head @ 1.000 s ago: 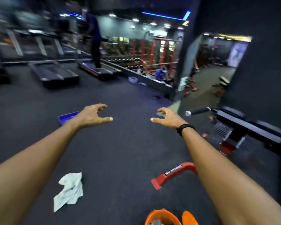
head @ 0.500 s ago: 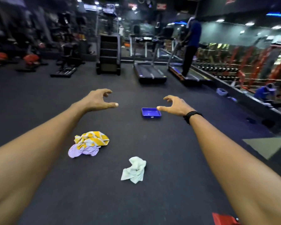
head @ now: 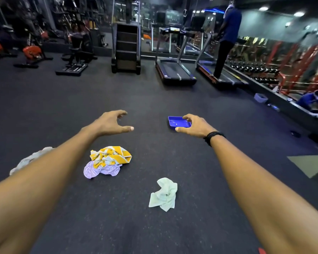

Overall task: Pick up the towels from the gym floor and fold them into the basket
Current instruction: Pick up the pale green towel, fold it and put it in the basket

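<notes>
Both arms are extended forward over the dark rubber gym floor [head: 154, 99]. The left hand [head: 111, 122] is held above the floor with fingers loosely curled and thumb out, grasping nothing. The right hand [head: 195, 125], with a black wristband [head: 213, 137] at the wrist, is likewise released and empty; its fingertips overlap the near right edge of a blue tray [head: 177, 122] in the view, but contact cannot be told.

Three crumpled towels are seen on the floor between and below the arms. A yellow-and-white striped towel [head: 111, 155] lies bunched against a lilac striped towel [head: 99, 170], the two touching, just right of the left forearm. A pale green towel [head: 163, 194] lies apart from them, nearer the right forearm. A grey-white towel [head: 29, 159] is partly hidden behind the left forearm, at the left edge.

A wide band of bare floor is left between the towels and the machines at the far edge: a stair climber [head: 126, 46], an unoccupied treadmill [head: 174, 70], and a second treadmill [head: 220, 76] on which a person in blue [head: 226, 39] stands. A dumbbell rack [head: 255, 72] lines the right wall. The basket is not identified with certainty.
</notes>
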Tool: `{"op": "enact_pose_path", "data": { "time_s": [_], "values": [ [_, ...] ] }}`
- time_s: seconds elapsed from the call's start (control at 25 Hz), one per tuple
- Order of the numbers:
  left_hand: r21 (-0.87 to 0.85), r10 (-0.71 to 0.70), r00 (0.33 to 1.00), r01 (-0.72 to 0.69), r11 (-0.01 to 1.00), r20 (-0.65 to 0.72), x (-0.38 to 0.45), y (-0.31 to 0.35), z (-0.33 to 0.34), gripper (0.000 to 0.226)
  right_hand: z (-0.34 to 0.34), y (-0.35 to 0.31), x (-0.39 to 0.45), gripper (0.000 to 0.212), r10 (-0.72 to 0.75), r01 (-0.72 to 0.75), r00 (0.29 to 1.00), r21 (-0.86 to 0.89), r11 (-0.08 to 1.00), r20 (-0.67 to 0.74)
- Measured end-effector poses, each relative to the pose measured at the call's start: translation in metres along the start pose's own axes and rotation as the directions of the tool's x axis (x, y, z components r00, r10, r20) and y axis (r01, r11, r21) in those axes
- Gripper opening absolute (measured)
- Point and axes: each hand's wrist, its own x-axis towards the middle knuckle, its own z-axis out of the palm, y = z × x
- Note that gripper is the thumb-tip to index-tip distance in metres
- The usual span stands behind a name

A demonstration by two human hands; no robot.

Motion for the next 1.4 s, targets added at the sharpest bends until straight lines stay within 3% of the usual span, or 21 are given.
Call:
{"op": "enact_pose_path", "data": {
  "time_s": [0.32,0.6,0.76,0.92,1.12,1.2,1.4],
  "values": [
    [0.012,0.022,0.99,-0.024,1.0,0.136,0.114,-0.031,0.031,0.078,0.029,0.037,0.088,0.076,0.103,-0.103,0.994,-0.007,0.995,0.041],
    [0.04,-0.105,0.947,0.097,0.994,0.303,0.235,-0.068,0.136,0.077,0.105,0.144,0.208,0.072,0.243,-0.254,0.955,0.043,0.966,0.169],
    [0.082,-0.184,0.895,0.165,0.983,0.406,0.3,-0.095,0.209,0.071,0.174,0.206,0.261,0.067,0.342,-0.352,0.884,-0.03,0.936,0.32],
    [0.107,-0.208,0.797,0.179,0.978,0.567,0.359,-0.143,0.307,0.076,0.266,0.278,0.297,0.058,0.43,-0.401,0.799,-0.16,0.902,0.42],
    [0.154,-0.215,0.696,0.151,0.977,0.685,0.405,-0.225,0.443,0.079,0.41,0.354,0.311,0.049,0.497,-0.461,0.726,-0.2,0.865,0.475],
    [0.18,-0.253,0.623,0.179,0.967,0.74,0.414,-0.263,0.505,0.081,0.482,0.378,0.313,0.045,0.506,-0.466,0.716,-0.211,0.86,0.482],
    [0.247,-0.297,0.565,0.166,0.955,0.77,0.408,-0.344,0.647,0.08,0.656,0.421,0.325,0.043,0.457,-0.377,0.72,-0.259,0.889,0.522]
  ]
}}
